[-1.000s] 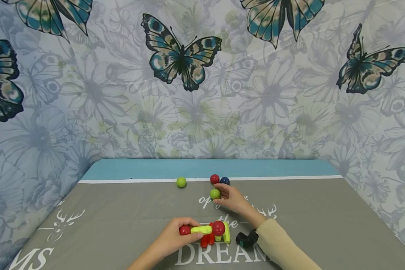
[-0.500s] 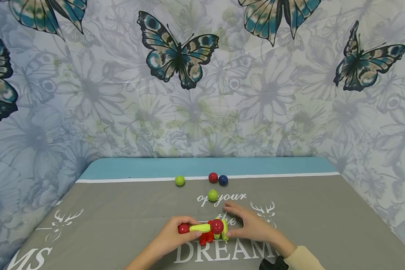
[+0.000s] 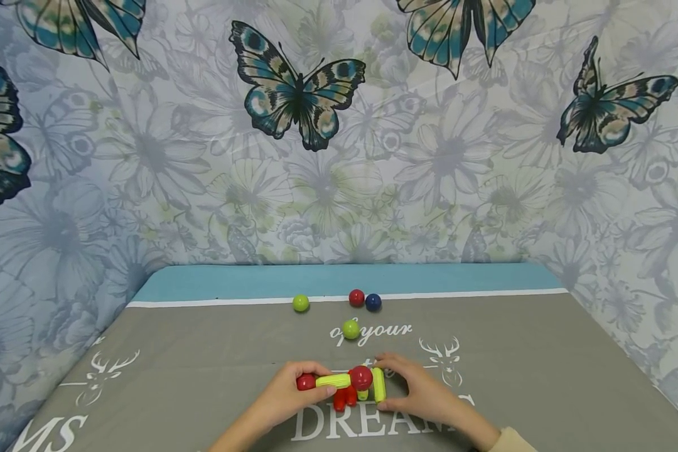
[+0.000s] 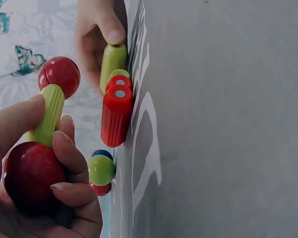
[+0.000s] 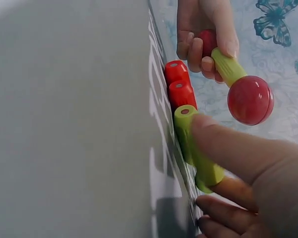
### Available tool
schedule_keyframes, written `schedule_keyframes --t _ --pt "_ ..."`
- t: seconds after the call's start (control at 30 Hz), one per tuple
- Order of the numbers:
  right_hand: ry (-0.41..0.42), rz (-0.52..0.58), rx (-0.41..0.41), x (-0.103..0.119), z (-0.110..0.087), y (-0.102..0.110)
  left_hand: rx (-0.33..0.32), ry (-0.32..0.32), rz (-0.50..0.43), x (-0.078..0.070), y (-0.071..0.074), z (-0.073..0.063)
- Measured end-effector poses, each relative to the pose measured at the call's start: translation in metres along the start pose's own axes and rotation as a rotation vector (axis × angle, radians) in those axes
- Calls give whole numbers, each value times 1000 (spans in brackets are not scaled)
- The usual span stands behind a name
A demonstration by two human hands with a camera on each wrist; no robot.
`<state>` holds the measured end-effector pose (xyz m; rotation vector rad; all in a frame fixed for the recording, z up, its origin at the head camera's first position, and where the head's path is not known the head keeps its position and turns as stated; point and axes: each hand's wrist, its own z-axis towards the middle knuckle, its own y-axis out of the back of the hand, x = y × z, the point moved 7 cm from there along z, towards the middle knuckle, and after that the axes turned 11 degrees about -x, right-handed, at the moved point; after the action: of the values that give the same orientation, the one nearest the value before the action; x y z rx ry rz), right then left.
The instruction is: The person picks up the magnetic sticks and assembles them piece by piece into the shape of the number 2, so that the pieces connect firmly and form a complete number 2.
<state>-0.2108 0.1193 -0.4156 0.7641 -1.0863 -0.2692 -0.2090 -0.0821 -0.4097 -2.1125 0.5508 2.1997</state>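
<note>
My left hand [image 3: 288, 392] grips a joined toy piece: a ribbed yellow-green rod [image 3: 333, 381] with a red ball [image 3: 361, 378] on its far end and another red ball [image 4: 35, 176] in the palm. This piece is held above the cloth. Between the thumb and fingers of my right hand [image 3: 420, 390], a loose yellow-green rod [image 3: 379, 385] is pinched by its two ends, low at the cloth. Just left of it lie another yellow-green rod [image 3: 363, 395] and two red rods [image 4: 116, 116], side by side, partly hidden under the held piece. Small metal discs show on the rod ends.
Farther back on the grey cloth [image 3: 203, 358] rests a green ball [image 3: 351, 329]. Behind it, near the white stripe, sit a red ball [image 3: 356, 297], a blue ball [image 3: 373, 302] and another green ball [image 3: 301, 303]. A butterfly-print curtain [image 3: 339, 207] hangs behind the table.
My right hand let go of the near green ball, came back toward me and took hold of the right-hand yellow-green rod, shifting it slightly right. That ball rolled a little left. The left hand stayed put.
</note>
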Motion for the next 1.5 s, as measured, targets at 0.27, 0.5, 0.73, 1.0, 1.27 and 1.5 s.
schedule_keyframes --t 0.27,0.5,0.73,1.0,1.27,1.5 --pt "-136 142 40 2 -16 7 -9 7 6 1 1 1" --pt "-181 582 65 13 -26 2 -8 1 4 0 1 1" --pt "-412 1150 149 15 -34 -16 -31 -20 44 2 2 2" --pt "-508 1167 125 15 -39 -28 -14 -18 -3 0 2 1" --pt "-589 1226 216 25 -40 -43 8 -22 -40 -1 1 0" --pt "-585 1326 282 32 -40 -48 16 -36 -43 0 0 0"
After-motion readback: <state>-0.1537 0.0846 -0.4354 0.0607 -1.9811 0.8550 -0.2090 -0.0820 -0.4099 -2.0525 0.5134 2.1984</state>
